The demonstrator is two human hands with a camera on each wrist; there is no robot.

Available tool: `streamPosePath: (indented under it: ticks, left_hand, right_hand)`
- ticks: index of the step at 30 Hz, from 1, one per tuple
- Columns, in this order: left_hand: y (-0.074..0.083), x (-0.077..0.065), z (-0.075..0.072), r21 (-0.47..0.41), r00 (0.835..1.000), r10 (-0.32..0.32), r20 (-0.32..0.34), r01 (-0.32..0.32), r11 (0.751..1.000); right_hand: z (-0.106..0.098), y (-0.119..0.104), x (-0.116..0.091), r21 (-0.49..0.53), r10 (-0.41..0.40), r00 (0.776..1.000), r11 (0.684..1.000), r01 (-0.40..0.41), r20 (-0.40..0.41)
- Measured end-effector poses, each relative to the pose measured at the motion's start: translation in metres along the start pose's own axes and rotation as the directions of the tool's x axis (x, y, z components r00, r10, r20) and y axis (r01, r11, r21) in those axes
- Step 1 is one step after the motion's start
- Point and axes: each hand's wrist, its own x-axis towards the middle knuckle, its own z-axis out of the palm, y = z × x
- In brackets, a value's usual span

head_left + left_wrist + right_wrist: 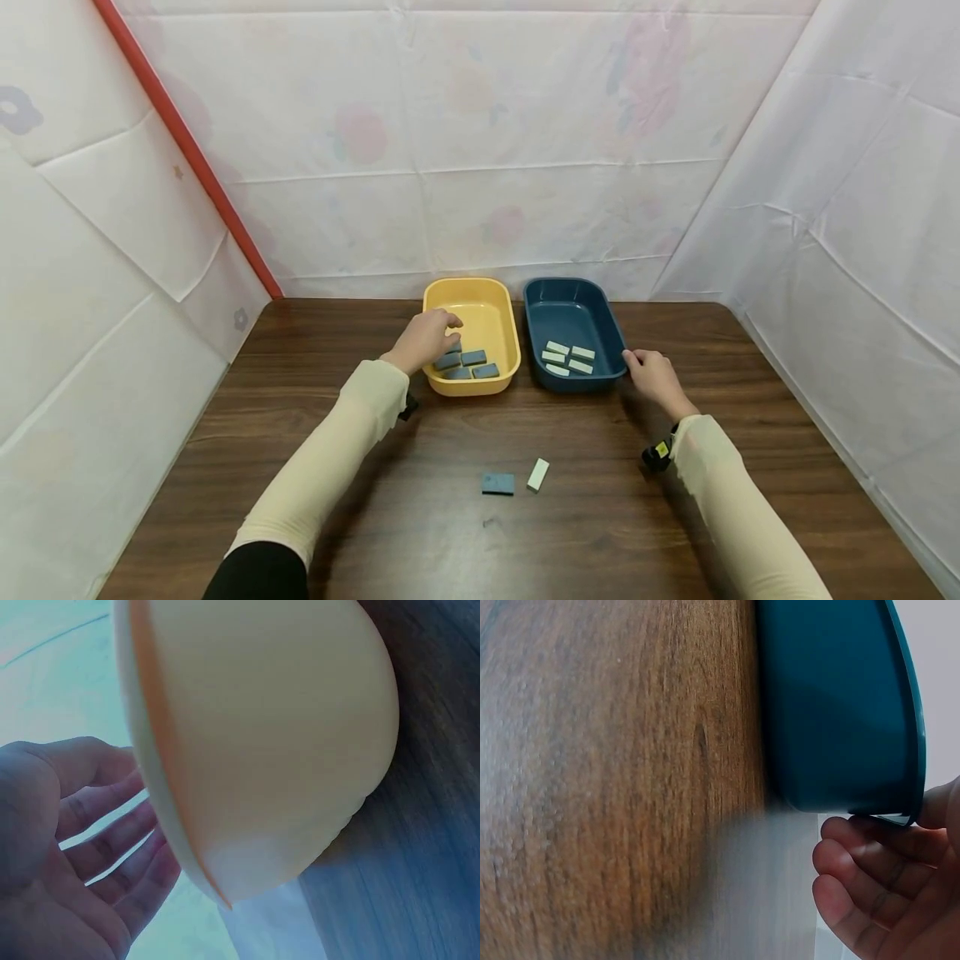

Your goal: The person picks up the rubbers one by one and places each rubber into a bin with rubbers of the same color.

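My left hand [424, 340] reaches over the left side of the yellow tray [512, 367], fingers apart and loosely bent, nothing seen between them. In the left wrist view, the tray's outer wall [270, 735] hides the fingertips beyond the rim. Several blue-grey blocks [473, 357] lie in the near end of this tray. At the dark blue tray [573, 292], my right hand [654, 379] pinches the near right rim, thumb above and fingers [840, 862] underneath. Several pale green blocks [582, 353] lie in the blue tray's near half.
A loose blue-grey block [498, 483] and a pale green block [537, 474] lie on the brown wooden table [420, 533], nearer than the trays. White patterned sheets [465, 225] stand behind and at both sides. A red strip [187, 146] slants down the left back corner.
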Motion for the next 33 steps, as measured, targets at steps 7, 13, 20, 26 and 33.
streamPosePath:
  ticks: [7, 13, 20, 26, 33]
  left_hand:
    - [0.0, -0.01, -0.004, -0.022, 0.999, -0.017, -0.049, 0.016, 1.0]
    - [-0.002, -0.021, -0.008, -0.084, 0.995, -0.062, -0.084, 0.055, 0.995]
    - [-0.006, -0.032, -0.008, -0.134, 0.99, -0.094, -0.103, 0.08, 0.988]
    - [-0.006, -0.039, -0.008, -0.161, 0.986, -0.12, -0.117, 0.1, 0.982]
    - [-0.009, -0.045, -0.007, -0.157, 0.979, -0.142, -0.146, 0.118, 0.981]
  right_hand:
    - [-0.001, -0.001, 0.0, -0.011, -0.004, 1.0, 1.0, 0.004, -0.004]
    - [0.0, -0.001, -0.001, -0.005, -0.005, 1.0, 1.0, 0.005, -0.003]
    - [0.0, -0.002, -0.001, -0.001, -0.001, 1.0, 1.0, 0.001, 0.002]
    - [0.0, -0.002, -0.001, 0.004, 0.009, 1.0, 1.0, -0.01, 0.007]
    - [-0.001, -0.001, -0.001, 0.012, 0.013, 1.0, 1.0, -0.013, 0.011]
